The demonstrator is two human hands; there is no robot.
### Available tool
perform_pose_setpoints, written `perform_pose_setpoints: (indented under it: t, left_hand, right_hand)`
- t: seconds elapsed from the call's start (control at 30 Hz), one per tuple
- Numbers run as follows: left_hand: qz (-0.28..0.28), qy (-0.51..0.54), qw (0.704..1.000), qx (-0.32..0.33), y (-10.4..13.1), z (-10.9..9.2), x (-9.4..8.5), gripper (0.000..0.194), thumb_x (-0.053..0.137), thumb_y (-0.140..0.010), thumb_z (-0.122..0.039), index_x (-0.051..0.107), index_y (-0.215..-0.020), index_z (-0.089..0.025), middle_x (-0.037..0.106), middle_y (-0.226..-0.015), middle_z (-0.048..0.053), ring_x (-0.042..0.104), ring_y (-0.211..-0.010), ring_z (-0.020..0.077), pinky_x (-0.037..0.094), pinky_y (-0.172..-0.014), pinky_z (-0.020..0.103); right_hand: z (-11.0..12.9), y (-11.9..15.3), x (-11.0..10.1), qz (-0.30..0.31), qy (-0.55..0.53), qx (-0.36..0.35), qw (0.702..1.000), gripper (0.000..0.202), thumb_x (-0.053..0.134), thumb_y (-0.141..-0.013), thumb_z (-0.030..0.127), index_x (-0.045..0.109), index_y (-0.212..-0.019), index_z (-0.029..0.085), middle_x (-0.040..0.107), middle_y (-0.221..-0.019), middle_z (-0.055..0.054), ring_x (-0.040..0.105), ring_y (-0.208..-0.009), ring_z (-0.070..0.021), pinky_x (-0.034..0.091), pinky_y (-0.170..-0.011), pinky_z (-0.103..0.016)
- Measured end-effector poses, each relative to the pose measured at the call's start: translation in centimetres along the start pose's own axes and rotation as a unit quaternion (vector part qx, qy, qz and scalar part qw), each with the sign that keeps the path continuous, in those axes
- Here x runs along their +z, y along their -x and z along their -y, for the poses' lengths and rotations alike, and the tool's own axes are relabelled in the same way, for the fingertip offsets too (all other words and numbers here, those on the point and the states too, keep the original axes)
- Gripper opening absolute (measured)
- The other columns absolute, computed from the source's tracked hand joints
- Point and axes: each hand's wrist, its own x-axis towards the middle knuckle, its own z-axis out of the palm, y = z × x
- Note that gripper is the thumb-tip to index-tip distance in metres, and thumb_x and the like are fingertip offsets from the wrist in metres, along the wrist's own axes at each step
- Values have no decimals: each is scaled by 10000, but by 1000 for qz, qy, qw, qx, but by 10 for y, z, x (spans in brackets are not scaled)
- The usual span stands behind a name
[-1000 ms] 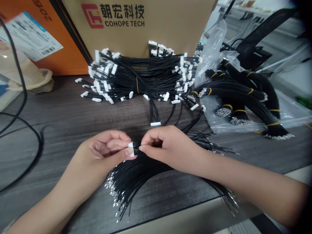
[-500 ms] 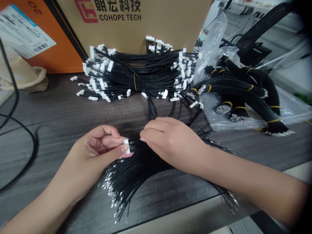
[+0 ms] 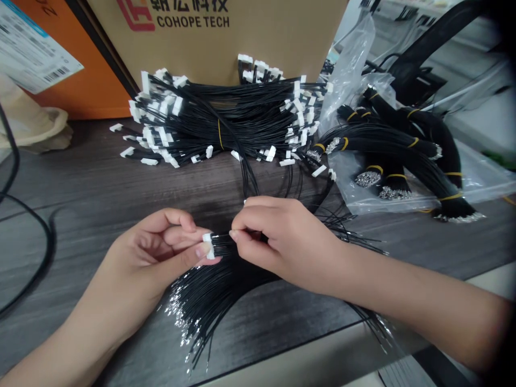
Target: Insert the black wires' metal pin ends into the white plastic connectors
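My left hand (image 3: 161, 244) pinches a small white connector housing (image 3: 208, 246) between thumb and fingers. Several thin black wires run from the housing's right side toward my right hand (image 3: 278, 239). The right fingers are closed in a pinch on a black wire (image 3: 223, 235), just right of the housing. Beneath both hands lies a loose spread of black wires (image 3: 226, 301) with shiny metal terminals at their ends. Behind the hands rests a large bundle of finished-looking black cables (image 3: 242, 126) with white connectors at both ends, tied with a yellow band.
A cardboard box (image 3: 278, 32) and an orange box (image 3: 97, 97) stand at the back. On the right, a clear plastic bag (image 3: 350, 199) lies under yellow-banded wire bundles (image 3: 427, 156). A black cable (image 3: 50, 242) loops at the left. The table's front edge (image 3: 306, 344) runs below.
The right fingers now sit in a tighter, clearer pinch beside the housing, and more of the wires between the hands shows. The left hand keeps its hold. The view has shifted slightly.
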Motion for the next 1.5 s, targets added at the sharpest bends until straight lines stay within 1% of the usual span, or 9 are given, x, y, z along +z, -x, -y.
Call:
perform_pose_setpoints:
  t: [0.23,0.4,0.57,0.8,0.93,1.03,1.13,1.27,1.5]
  left_hand:
    - [-7,-33,999,-3,2,2,0,236,783,-630,-155,622,-792,-214,739,-696,-31,681,-596,86,548,-611,130]
    - [-8,1,1000,-13,1,2,4,240,787,-626,-150,604,-768,-211,727,-678,-43,686,-612,92,558,-614,143]
    - [-11,20,1000,-18,-1,3,3,280,805,-603,-157,589,-773,-210,737,-702,-41,684,-613,98,567,-625,175]
    - [-10,-27,999,-15,1,2,6,215,778,-642,-152,613,-774,-193,711,-653,-51,647,-603,53,516,-622,93]
    - [-5,-49,999,-13,2,1,8,187,760,-677,-158,627,-803,-195,702,-668,-56,642,-629,42,500,-635,67]
    - [2,-26,1000,2,1,3,5,218,751,-694,-151,618,-852,-220,707,-694,-66,655,-646,48,522,-668,91]
    - [9,21,1000,-4,1,4,1,230,748,-701,-158,601,-861,-232,711,-712,-73,669,-663,68,562,-699,160]
    - [7,57,998,-19,1,2,-1,230,757,-693,-162,599,-853,-208,699,-683,-60,657,-652,69,575,-699,189]
    - [-4,61,998,-31,-2,0,1,226,766,-677,-145,612,-840,-181,684,-654,-46,635,-630,66,586,-690,209]
  right_hand:
    - [-1,0,2,12,-16,7,1000,172,519,-802,143,589,-649,107,484,-629,21,409,-581,-53,303,-557,-199]
    - [0,-1,5,-7,-50,27,998,172,529,-789,123,566,-621,111,477,-603,34,401,-569,-42,301,-552,-181]
    - [-3,-1,8,-10,-41,21,999,163,526,-800,133,576,-646,108,480,-617,27,410,-583,-51,310,-561,-190]
    - [-4,-3,13,25,7,-43,999,198,477,-850,144,578,-685,101,456,-650,12,394,-599,-79,320,-565,-222]
    - [-3,-2,15,49,39,-43,997,214,444,-873,140,580,-711,106,481,-674,-2,417,-607,-92,347,-574,-226]
    - [-2,-1,12,2,82,-50,995,170,474,-872,183,596,-784,103,542,-778,-45,475,-725,-136,395,-683,-268]
    - [-3,0,9,-54,104,-89,989,139,514,-855,205,608,-835,105,559,-880,-77,482,-822,-165,403,-753,-303]
    - [-6,0,10,-42,99,-134,985,174,501,-866,184,632,-775,114,553,-825,-57,469,-765,-143,399,-732,-289]
    - [-12,0,11,-65,99,-114,986,170,510,-861,171,648,-789,102,553,-800,-61,477,-768,-145,415,-737,-283]
